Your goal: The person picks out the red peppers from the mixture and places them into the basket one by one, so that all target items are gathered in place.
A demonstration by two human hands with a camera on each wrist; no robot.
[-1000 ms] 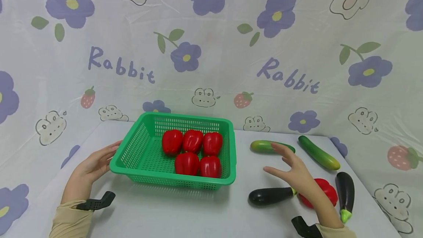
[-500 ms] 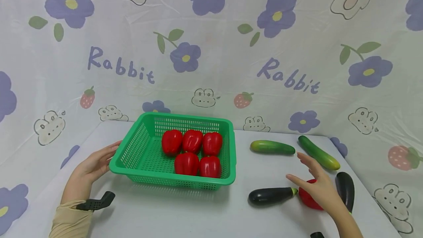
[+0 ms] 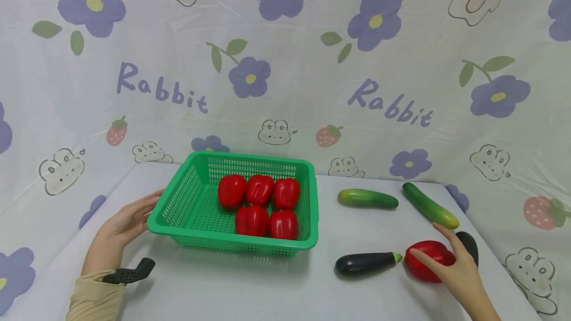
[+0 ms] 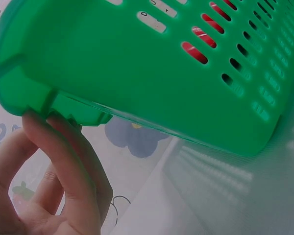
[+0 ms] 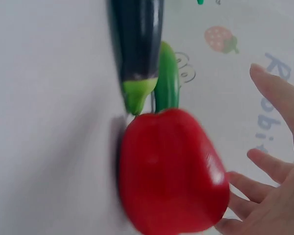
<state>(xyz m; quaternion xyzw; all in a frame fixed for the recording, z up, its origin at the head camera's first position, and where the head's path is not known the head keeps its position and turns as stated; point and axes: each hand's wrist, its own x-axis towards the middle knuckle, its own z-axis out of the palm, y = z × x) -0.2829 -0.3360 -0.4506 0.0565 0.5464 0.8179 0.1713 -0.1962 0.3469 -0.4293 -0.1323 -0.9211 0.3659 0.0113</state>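
My left hand [image 3: 128, 223] is at the left rim of a green plastic basket [image 3: 176, 192]. In the left wrist view its curled fingers [image 4: 63, 156] hold the underside of the basket's rim. Several red bell peppers [image 3: 252, 220] lie in the basket's right part. My right hand [image 3: 464, 269] is over a loose red bell pepper [image 3: 419, 272] at the table's right, thumb and fingers spread apart. The right wrist view shows that pepper [image 5: 171, 171] beside the open hand [image 5: 274, 196]; whether a hidden fingertip touches it, I cannot tell.
A dark eggplant [image 3: 366, 264] lies left of the loose pepper, its green stem towards it. Another eggplant [image 3: 468, 246] is partly hidden behind my right hand. Two cucumbers [image 3: 368, 198] lie farther back. A patterned cloth [image 3: 285, 63] hangs behind the white table [image 3: 250, 286].
My right hand has moved right and towards me, from near the left cucumber to over the loose bell pepper. My left hand and the basket have stayed in place.
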